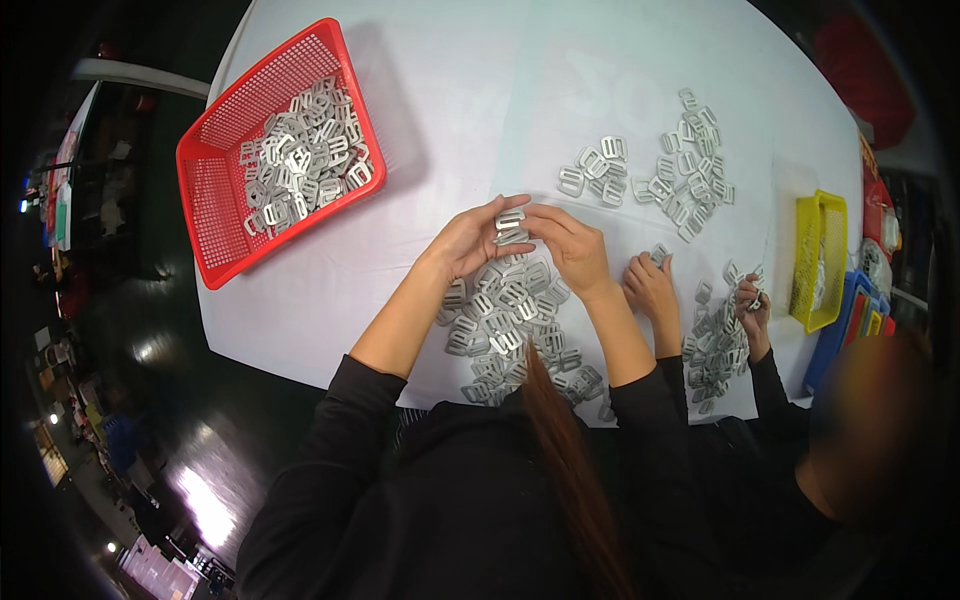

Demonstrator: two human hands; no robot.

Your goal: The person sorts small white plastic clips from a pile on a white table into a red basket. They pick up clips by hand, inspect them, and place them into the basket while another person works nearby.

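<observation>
Silvery metal slide buckles point(509, 219) are held between my two hands above the white table. My left hand point(468, 238) is closed around a couple of them, thumb along the top and fingers beneath. From the other side, my right hand point(572, 245) pinches at the edge of the same buckles with its fingertips. Just below my hands spreads a loose pile of buckles point(508, 310), lying at all angles and reaching to the table's near edge. My hands partly cover the held buckles, so their exact number cannot be told.
A red plastic basket point(213, 243) full of buckles stands at the left. Smaller groups of buckles point(690, 170) lie at the far right. Beside me a co-worker's hands point(652, 288) handle buckles over another pile point(715, 345). A yellow basket point(806, 262) and blue bin point(832, 340) stand beyond.
</observation>
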